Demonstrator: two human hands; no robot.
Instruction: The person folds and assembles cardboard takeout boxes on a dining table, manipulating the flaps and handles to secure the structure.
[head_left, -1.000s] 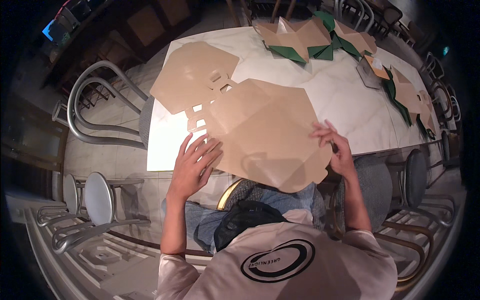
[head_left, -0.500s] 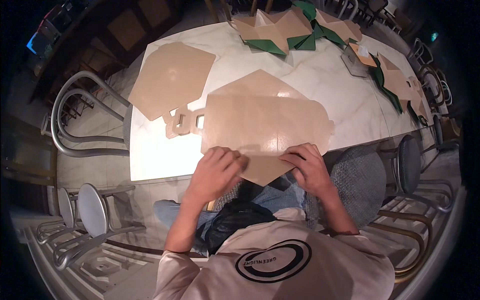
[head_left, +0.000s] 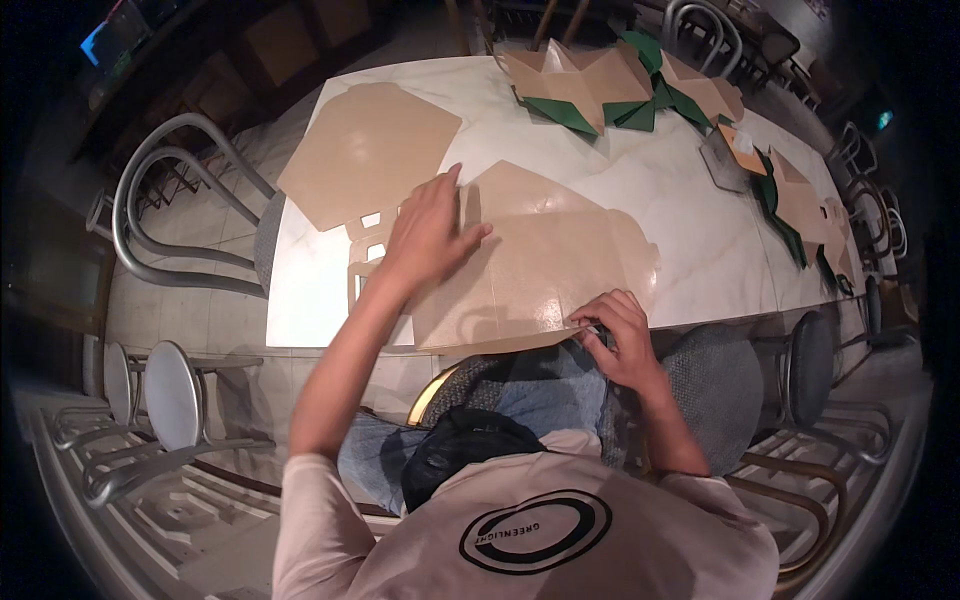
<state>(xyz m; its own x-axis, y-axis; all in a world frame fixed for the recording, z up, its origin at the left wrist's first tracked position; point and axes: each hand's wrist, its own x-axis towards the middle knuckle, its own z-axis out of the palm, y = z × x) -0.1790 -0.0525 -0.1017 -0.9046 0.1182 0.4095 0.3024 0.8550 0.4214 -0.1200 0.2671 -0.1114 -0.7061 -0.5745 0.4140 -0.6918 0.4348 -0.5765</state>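
Observation:
A large brown cardboard box blank (head_left: 545, 265) lies in front of me at the table's near edge, with creases across it and a pointed flap on its far side. My left hand (head_left: 432, 232) is over its left end, fingers stretched and thumb apart, gripping nothing. My right hand (head_left: 618, 335) pinches the blank's near edge, right of the middle. Left of it lies another flat brown cardboard blank (head_left: 375, 150). Handle cut-outs (head_left: 368, 250) show between the two, partly covered by my left forearm.
The white marble table (head_left: 680, 215) holds several partly folded brown-and-green cardboard pieces (head_left: 580, 85) along its far and right sides. An orange-and-white item (head_left: 742, 150) lies among them. A metal-framed chair (head_left: 150, 210) stands at the left, a grey padded seat (head_left: 715, 395) at my right.
My left hand has let go of the near edge and moved up and left over the blank. The near pointed flap no longer shows. My right hand stays at the edge.

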